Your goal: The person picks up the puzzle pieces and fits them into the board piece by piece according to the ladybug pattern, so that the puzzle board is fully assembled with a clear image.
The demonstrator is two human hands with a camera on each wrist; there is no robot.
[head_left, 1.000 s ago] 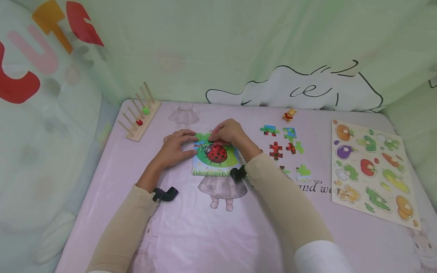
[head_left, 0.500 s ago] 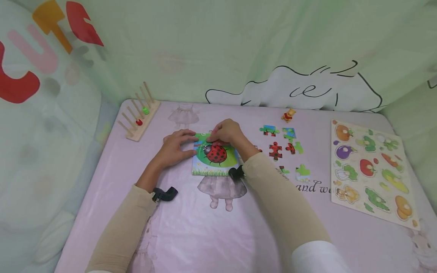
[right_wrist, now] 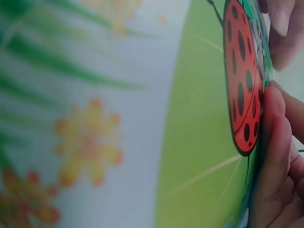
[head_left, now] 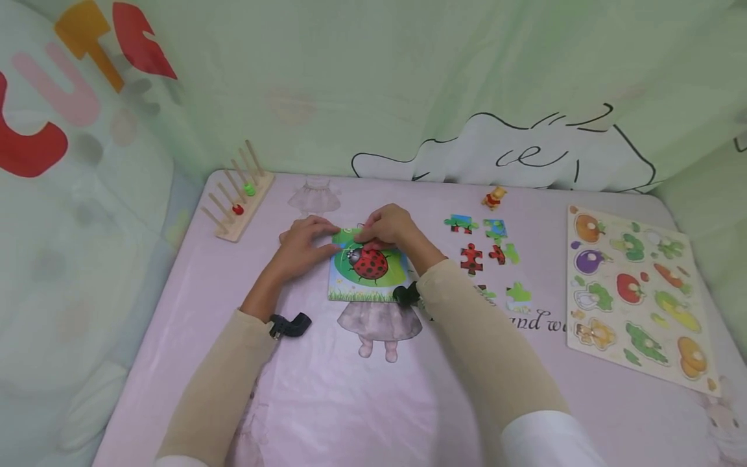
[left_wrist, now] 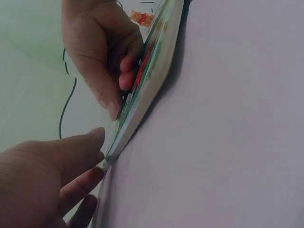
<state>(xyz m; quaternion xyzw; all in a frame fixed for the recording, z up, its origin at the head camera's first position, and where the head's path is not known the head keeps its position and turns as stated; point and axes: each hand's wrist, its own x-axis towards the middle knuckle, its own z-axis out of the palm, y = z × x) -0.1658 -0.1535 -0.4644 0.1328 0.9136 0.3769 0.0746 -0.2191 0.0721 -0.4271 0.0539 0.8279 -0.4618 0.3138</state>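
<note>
A square picture board with a printed ladybug on a green leaf lies flat on the table, with puzzle pieces at its far left part. My left hand is at the board's left edge, its fingers fairly straight; in the left wrist view the left thumb is right at the rim. My right hand reaches over the far side, thumb and fingers pinched low at a puzzle piece beside the ladybug's head, the piece mostly hidden by the fingers. In the right wrist view the right fingers rest close along the ladybug.
Loose puzzle pieces lie right of the board, partly behind the right forearm. A small bear figure stands beyond them. A wooden vegetable peg puzzle lies at far right. A wooden peg rack with red and green beads stands at back left.
My left hand has shifted slightly right, its thumb now overlapping the board's left edge. The right hand stays at nearly the same spot over the board.
</note>
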